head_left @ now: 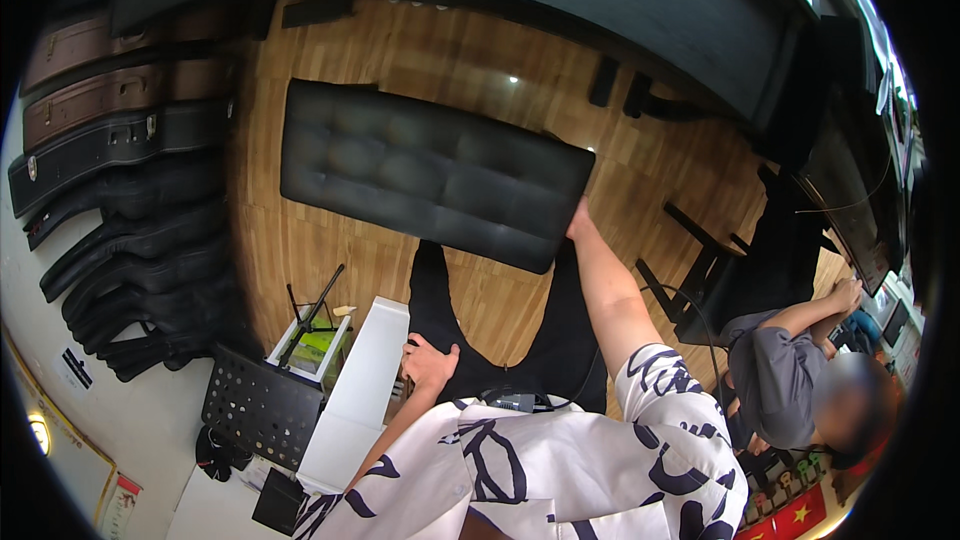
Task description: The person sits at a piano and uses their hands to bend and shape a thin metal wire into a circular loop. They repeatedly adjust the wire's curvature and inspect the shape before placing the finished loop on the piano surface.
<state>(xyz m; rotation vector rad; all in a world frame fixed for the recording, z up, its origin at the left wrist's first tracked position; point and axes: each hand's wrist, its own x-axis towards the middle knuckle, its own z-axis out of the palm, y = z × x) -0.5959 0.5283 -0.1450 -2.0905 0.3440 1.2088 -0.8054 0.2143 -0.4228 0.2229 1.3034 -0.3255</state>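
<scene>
In front of me is a black tufted piano bench (435, 175), slanted with its right end nearer. My right hand (578, 221) grips the edge at that right end, its fingertips hidden by the seat. My left hand (429, 365) holds nothing. It hovers near my left thigh beside a white cabinet (365, 370), thumb apart from the loosely bent fingers. My legs in black trousers reach toward the bench's near side.
A big dark piano-like body (600, 20) spans the far side. Instrument cases (130, 140) line the left wall. A black perforated music stand (262, 405) stands by the cabinet. At right, a person in grey (775, 370) sits near black stand legs (700, 250). The floor (690, 170) is wooden.
</scene>
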